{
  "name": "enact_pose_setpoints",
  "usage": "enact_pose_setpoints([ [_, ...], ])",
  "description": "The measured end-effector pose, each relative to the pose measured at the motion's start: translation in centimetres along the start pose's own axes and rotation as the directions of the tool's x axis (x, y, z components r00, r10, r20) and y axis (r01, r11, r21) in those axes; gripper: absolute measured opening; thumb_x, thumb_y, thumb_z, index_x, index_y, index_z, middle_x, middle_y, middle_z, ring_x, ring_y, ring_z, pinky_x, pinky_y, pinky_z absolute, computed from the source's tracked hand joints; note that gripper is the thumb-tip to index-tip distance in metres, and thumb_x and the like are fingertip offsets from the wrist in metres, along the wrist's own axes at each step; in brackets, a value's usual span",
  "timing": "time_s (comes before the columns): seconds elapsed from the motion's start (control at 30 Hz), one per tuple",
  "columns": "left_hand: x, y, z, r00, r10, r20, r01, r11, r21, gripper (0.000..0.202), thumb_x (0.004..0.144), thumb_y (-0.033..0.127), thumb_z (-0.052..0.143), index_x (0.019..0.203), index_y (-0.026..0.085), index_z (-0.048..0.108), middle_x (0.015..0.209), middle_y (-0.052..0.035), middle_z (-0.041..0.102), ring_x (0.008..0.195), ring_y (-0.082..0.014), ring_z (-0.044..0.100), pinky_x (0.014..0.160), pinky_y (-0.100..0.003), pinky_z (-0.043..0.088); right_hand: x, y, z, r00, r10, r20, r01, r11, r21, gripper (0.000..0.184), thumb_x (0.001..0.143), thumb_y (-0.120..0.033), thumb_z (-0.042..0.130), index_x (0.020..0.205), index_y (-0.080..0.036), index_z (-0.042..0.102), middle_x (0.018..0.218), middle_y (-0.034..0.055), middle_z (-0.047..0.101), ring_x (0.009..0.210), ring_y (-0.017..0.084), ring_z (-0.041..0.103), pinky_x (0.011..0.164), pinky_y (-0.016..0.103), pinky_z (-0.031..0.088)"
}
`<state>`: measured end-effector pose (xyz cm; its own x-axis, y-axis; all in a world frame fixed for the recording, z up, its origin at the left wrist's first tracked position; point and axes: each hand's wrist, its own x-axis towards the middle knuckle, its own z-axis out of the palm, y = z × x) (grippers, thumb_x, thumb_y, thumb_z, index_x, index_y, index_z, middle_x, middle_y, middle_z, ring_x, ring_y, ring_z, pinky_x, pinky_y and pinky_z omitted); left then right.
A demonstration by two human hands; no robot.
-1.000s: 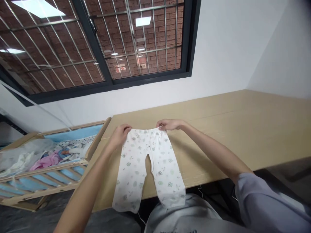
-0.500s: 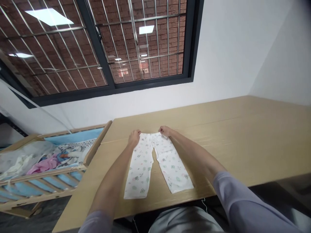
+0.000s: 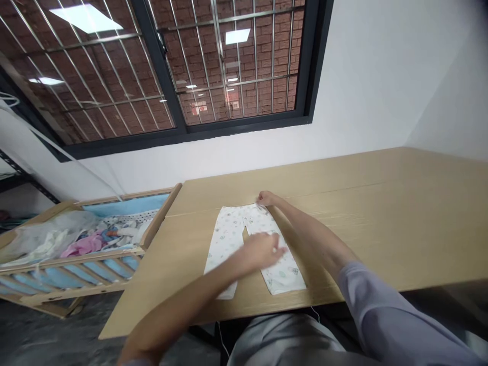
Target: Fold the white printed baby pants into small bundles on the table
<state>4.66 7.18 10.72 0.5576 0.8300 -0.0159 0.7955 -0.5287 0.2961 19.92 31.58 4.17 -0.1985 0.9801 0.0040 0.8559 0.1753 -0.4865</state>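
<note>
A pair of white baby pants (image 3: 224, 231) with a small coloured print lies flat, waistband away from me and legs spread toward me. My right hand (image 3: 266, 198) is closed on the right corner of the waistband. My left hand (image 3: 263, 250), a little blurred, is over the pants between the legs and across the right leg. Its fingers are loosely bent and apart, with nothing seen in them. My left forearm hides part of the left leg.
The pants lie on a wide tan-covered table (image 3: 366, 218). To the left stands a wooden crib (image 3: 160, 216) with blue lining, holding a pink cloth (image 3: 84, 245), other clothes and clear plastic. Behind the table are a white wall (image 3: 354, 91) and a barred window (image 3: 179, 129).
My left hand has let go of the left waistband corner and moved right and toward me, over the pants. My right hand stays at its corner. The view has shifted slightly.
</note>
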Motion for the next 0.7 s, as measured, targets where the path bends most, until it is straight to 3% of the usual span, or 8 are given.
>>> enact_pose_setpoints([
  [0.1, -2.5, 4.5, 3.2, 0.987, 0.079, 0.138, -0.089, 0.994, 0.069, 0.054, 0.093, 0.062, 0.043, 0.106, 0.016, 0.068, 0.092, -0.0146, 0.074, 0.089, -0.0337, 0.071, 0.077, -0.045, 0.052, 0.2, 0.2, 0.1, 0.998, 0.051, 0.025, -0.05, 0.998, -0.033, 0.024, 0.072, -0.026, 0.076, 0.092, -0.011, 0.076, 0.092, 0.0114, 0.075, 0.089, 0.025, 0.071, 0.074, 0.024, 0.049],
  [0.2, -3.0, 6.5, 5.5, 0.975, 0.029, 0.218, -0.045, 0.997, 0.068, 0.062, 0.09, 0.065, 0.042, 0.109, 0.013, 0.07, 0.099, -0.0199, 0.074, 0.092, -0.0376, 0.071, 0.074, -0.046, 0.053, 0.2, 0.1, 0.2, 0.996, 0.079, 0.028, -0.078, 0.996, -0.05, 0.024, 0.071, -0.026, 0.076, 0.09, -0.012, 0.077, 0.092, 0.0125, 0.076, 0.094, 0.028, 0.071, 0.077, 0.027, 0.051],
  [0.27, -2.8, 6.8, 6.3, 0.974, 0.001, 0.228, -0.016, 0.998, 0.063, 0.062, 0.09, 0.063, 0.042, 0.111, 0.012, 0.07, 0.102, -0.0213, 0.074, 0.093, -0.0383, 0.071, 0.074, -0.046, 0.054, 0.1, -0.1, 0.2, 0.996, 0.088, 0.025, -0.087, 0.995, -0.049, 0.024, 0.07, -0.026, 0.076, 0.089, -0.013, 0.077, 0.093, 0.0128, 0.076, 0.096, 0.028, 0.071, 0.079, 0.027, 0.051],
  [0.4, -2.8, 6.6, 6.7, 0.981, -0.018, 0.192, 0.006, 0.998, 0.063, 0.049, 0.092, 0.044, 0.042, 0.112, 0.009, 0.071, 0.1, -0.0226, 0.074, 0.091, -0.0377, 0.072, 0.072, -0.045, 0.053, 0.0, -0.4, 0.5, 0.994, 0.106, 0.01, -0.106, 0.994, -0.03, 0.024, 0.069, -0.025, 0.075, 0.09, -0.013, 0.077, 0.096, 0.0138, 0.076, 0.1, 0.029, 0.07, 0.08, 0.028, 0.051],
  [0.57, -3.7, 6.2, 5.9, 0.992, -0.047, 0.117, 0.043, 0.998, 0.037, 0.033, 0.087, 0.029, 0.047, 0.091, 0.012, 0.075, 0.09, -0.0192, 0.075, 0.083, -0.0314, 0.071, 0.065, -0.037, 0.048, -0.3, -1.2, 0.5, 0.994, 0.106, 0.002, -0.106, 0.994, 0.037, 0.018, 0.067, -0.016, 0.074, 0.084, -0.01, 0.076, 0.087, 0.0137, 0.075, 0.091, 0.027, 0.071, 0.071, 0.024, 0.05],
  [0.7, -5.3, 5.0, 4.9, 0.994, -0.1, -0.044, 0.087, 0.966, -0.244, 0.029, 0.088, 0.029, 0.048, 0.069, 0.018, 0.069, 0.064, -0.0071, 0.07, 0.06, -0.0191, 0.062, 0.056, -0.03, 0.039, -0.2, -2.5, -0.4, 0.994, 0.107, -0.003, -0.106, 0.986, 0.129, 0.018, 0.065, -0.017, 0.075, 0.082, -0.01, 0.074, 0.077, 0.0088, 0.072, 0.075, 0.021, 0.069, 0.06, 0.021, 0.047],
])
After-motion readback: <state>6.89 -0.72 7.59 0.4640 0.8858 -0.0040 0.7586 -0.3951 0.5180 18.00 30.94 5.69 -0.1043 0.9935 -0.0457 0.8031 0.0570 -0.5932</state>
